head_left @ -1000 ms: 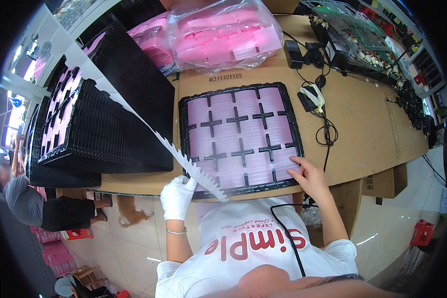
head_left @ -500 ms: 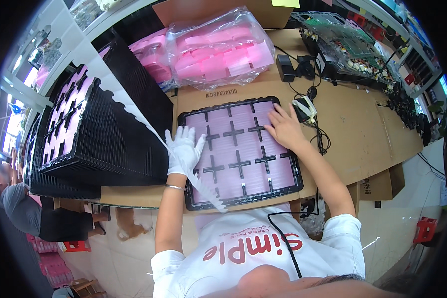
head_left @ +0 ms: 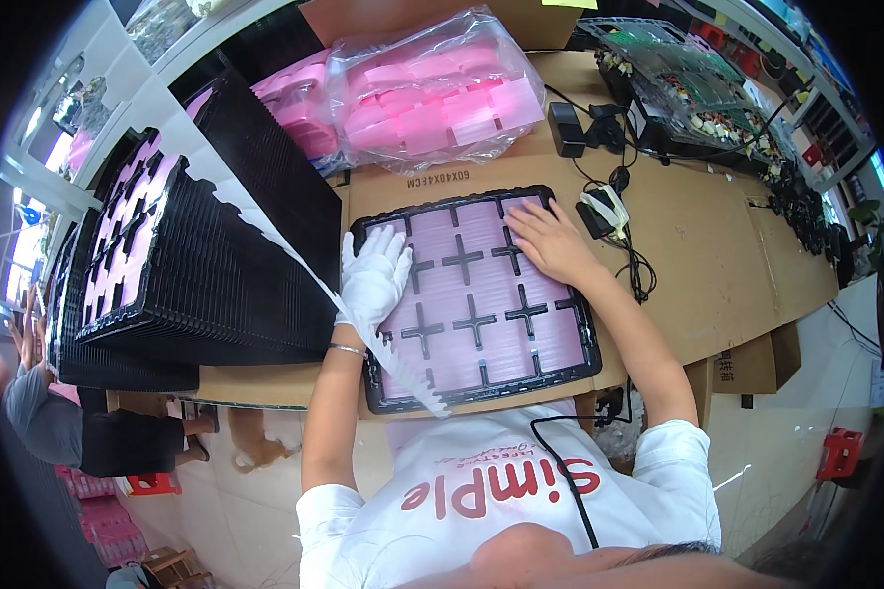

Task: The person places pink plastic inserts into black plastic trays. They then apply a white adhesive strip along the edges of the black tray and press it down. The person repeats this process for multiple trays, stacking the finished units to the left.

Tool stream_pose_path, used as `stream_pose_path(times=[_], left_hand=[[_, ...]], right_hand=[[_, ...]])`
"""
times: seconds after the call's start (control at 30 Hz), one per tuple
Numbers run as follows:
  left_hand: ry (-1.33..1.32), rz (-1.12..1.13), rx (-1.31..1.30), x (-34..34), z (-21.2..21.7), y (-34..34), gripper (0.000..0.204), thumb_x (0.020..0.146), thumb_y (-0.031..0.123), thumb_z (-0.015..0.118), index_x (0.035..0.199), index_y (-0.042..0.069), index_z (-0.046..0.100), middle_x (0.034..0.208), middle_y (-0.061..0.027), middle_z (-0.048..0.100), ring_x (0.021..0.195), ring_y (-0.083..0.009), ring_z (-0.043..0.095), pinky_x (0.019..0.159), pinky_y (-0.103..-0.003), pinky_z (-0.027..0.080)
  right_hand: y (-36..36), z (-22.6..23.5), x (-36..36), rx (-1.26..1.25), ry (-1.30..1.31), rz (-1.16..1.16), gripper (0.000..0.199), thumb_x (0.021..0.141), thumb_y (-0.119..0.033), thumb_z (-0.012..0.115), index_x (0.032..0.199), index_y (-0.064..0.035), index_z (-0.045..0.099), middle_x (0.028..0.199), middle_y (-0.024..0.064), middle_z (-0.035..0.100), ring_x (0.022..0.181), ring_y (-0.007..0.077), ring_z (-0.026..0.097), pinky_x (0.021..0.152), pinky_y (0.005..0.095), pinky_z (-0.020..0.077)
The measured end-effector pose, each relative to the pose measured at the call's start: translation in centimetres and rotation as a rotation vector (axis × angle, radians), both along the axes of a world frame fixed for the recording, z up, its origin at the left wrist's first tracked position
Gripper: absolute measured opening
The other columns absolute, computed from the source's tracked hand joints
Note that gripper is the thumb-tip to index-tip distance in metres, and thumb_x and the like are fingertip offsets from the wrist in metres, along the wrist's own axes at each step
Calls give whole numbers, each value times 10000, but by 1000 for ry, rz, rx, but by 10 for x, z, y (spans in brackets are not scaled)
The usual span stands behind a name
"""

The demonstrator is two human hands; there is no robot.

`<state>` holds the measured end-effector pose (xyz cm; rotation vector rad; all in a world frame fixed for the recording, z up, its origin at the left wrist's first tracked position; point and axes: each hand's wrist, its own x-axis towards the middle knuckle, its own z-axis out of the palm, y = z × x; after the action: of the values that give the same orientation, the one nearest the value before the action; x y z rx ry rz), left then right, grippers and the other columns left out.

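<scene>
Beneath the fingers: black tray, a pale pink sheet lying in it, 6 black crosses showing through.
Left hand: gloved, palm down over the left edge, fingers slightly spread, pinching nothing.
Right hand: bare, flat near the far right corner, fingers loosely parted.
Pressing: best kept even and flat, smoothing outward from the fingertips to the rim.
Crosses between the hands: seat the sheet around each rather than dragging over it.
White strip: nearer the body than the left fingers; contact unclear, better kept clear.
</scene>
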<state>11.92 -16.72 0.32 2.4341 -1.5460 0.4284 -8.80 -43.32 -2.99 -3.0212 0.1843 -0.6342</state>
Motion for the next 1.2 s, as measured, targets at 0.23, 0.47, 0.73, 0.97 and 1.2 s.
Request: stream_pose_path(times=[0.23, 0.47, 0.73, 0.97, 1.2], left_hand=[[125, 5, 64, -1, 1, 9, 413, 1005, 339, 429, 1264, 78, 616, 1356, -137, 572, 1299, -264, 490, 1154, -521, 205], [-154, 149, 131, 7, 1, 11, 420, 998, 354, 429, 1189, 61, 662, 1232, -123, 652, 1255, -277, 525, 1131, -575, 211], [330, -198, 298, -44, 49, 65, 159, 884, 201, 607, 946, 69, 672, 1042, -127, 681, 1052, -315, 619, 991, -449, 443], [156, -349, 68, -97, 27, 155, 212, 831, 221, 673, 1011, 110, 661, 1041, -70, 648, 994, -264, 618, 959, -434, 469], [60, -32, -174, -110, 10, 156, 265, 803, 162, 750, 1023, 57, 646, 1120, -131, 632, 1090, -325, 574, 980, -435, 445]], right_hand=[[8, 5, -3, 82, 56, 1, 435, 984, -340, 486, 1338, -98, 556, 1419, 71, 516, 1379, 253, 390, 1171, 489, 226], [3, 1, -3, -163, 71, -263, 456, 974, -392, 478, 1248, -62, 632, 1280, 85, 625, 1325, 265, 457, 1169, 488, 218], [49, 36, -103, 477, -46, 211, 242, 899, -148, 602, 1103, -42, 678, 1150, 118, 668, 1070, 323, 618, 972, 414, 479], [72, 33, -187, 286, 172, 289, 419, 844, -263, 682, 1204, -53, 633, 1268, 87, 627, 1228, 254, 554, 1103, 477, 376], [80, 23, -187, 196, 140, 192, 392, 905, -270, 606, 1212, -25, 610, 1418, 185, 478, 1363, 352, 393, 1149, 503, 270]])
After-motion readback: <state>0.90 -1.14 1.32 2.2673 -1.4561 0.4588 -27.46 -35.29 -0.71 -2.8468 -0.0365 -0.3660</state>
